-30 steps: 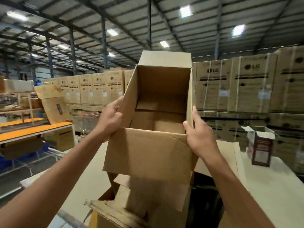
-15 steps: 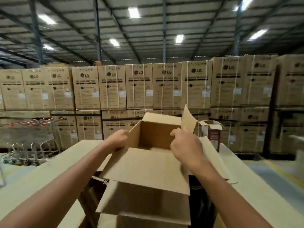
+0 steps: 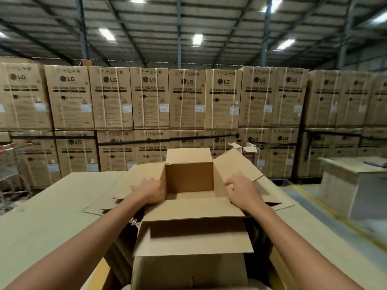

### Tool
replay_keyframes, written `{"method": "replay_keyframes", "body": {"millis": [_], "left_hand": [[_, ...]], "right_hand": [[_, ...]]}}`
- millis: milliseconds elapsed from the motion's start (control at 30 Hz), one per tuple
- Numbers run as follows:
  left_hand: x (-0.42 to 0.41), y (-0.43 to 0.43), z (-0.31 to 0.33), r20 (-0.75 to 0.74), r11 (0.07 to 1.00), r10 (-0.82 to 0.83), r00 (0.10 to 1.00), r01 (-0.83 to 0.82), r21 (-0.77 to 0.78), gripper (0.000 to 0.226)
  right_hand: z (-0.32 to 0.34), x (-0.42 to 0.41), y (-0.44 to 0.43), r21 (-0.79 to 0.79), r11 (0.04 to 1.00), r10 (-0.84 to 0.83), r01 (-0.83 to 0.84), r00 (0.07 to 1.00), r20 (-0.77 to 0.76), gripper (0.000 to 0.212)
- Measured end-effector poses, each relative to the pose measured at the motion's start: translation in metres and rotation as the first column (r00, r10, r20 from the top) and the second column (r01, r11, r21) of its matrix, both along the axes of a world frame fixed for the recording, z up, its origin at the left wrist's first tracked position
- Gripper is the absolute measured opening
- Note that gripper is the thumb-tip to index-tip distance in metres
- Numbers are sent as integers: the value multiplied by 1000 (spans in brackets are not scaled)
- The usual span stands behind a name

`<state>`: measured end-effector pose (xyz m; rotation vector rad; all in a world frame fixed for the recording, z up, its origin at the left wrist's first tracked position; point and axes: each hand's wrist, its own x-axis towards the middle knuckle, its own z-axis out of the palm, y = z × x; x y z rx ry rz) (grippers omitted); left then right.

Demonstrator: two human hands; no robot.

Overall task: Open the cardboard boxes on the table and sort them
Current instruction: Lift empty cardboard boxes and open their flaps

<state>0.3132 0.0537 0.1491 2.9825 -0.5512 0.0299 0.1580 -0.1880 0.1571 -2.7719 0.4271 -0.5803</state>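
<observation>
An open brown cardboard box [image 3: 189,176] stands upright in front of me with all its top flaps folded outward and nothing visible inside. It sits on top of other cardboard [image 3: 188,271] between the table halves. My left hand [image 3: 149,191] lies on the left flap at the box's rim, fingers spread over it. My right hand [image 3: 240,189] rests on the right flap, its fingertips pressing down with the knuckles raised. The wide front flap [image 3: 192,233] hangs toward me.
A cardboard-covered table [image 3: 52,206] spreads left and right, with flattened cardboard [image 3: 104,206] beside the box. A small white and maroon box [image 3: 247,151] stands open at the far right edge. Stacked washing-machine cartons [image 3: 150,97] wall the back. Another table [image 3: 351,174] stands right, trolleys [image 3: 8,160] left.
The box came down from in front of my face to the stack and now stands upright. My hands shifted from its side walls onto the left and right flaps, which are now spread outward.
</observation>
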Motion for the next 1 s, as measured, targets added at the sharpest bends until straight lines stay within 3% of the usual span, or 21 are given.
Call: {"method": "replay_keyframes", "body": {"millis": [100,167,267,333,400,500,633,700,733,867,1000], "left_hand": [[9,10,4,79,998,57,995,-57,9,41],[14,20,12,110,986,165,980,-167,13,46],[20,35,21,91,976,205,974,-197,-91,46],[23,37,27,164,980,126,978,-96,-176,30],[22,30,34,231,976,83,970,-33,-214,32],[15,12,40,235,987,-30,972,66,-150,43],[15,-5,31,133,983,-167,977,176,-57,21],[17,-9,18,25,979,-196,980,197,-48,27],[19,-10,9,-17,982,-190,982,190,-18,34],[18,-10,-11,-30,980,-164,986,166,112,48],[21,-7,-14,-38,983,-178,983,179,50,47]], "right_hand": [[6,4,3,-76,995,-35,66,935,353,30],[17,8,6,17,983,-171,182,880,444,44],[25,14,11,135,952,-302,274,910,283,58],[26,18,13,121,972,-229,201,924,305,58],[31,21,15,94,989,-137,116,953,269,56],[38,31,15,2,1000,3,-3,998,63,45],[34,39,7,132,989,88,-60,972,-217,22],[27,40,8,174,984,91,-41,951,-296,35],[22,41,11,151,988,75,-27,945,-319,38],[-5,45,25,-261,965,-80,-2,950,-302,41],[-13,45,26,-235,972,-70,12,968,-241,40]]}}
